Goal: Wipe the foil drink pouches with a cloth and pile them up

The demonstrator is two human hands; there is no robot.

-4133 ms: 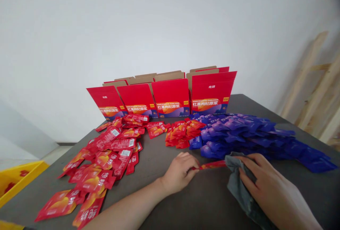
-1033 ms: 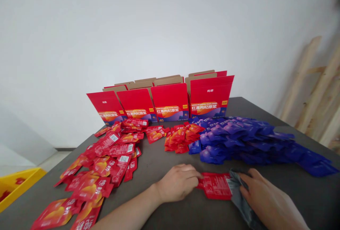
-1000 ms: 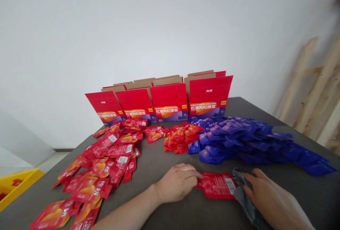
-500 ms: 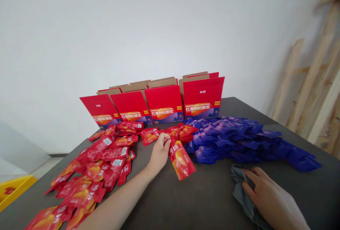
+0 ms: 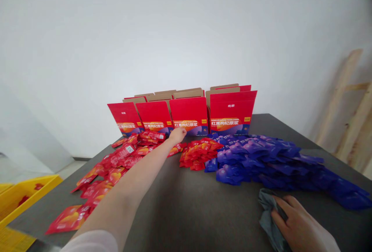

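My left hand (image 5: 178, 134) is stretched far forward with its fingers curled closed, in front of the red carton (image 5: 188, 112) third from the left. Whether anything is in those fingers is hidden. Just right of it lies a small heap of red pouches (image 5: 200, 153), against the edge of the pile of blue pouches (image 5: 261, 155). A larger spread of red pouches (image 5: 95, 184) lies left of my forearm, which covers part of it. At the lower right my right hand (image 5: 299, 221) is closed on a crumpled grey cloth (image 5: 270, 217) on the dark table (image 5: 197, 213).
Several red cartons with raised flaps stand in rows at the back, among them the rightmost front carton (image 5: 232, 110). A yellow crate (image 5: 31, 197) with red bits inside sits beyond the table's left edge. Wooden bars (image 5: 343, 93) lean near the right wall.
The red pouch my left hand held no longer shows in it. That hand has moved forward toward the cartons. My right hand stays on the cloth; the view has shifted left.
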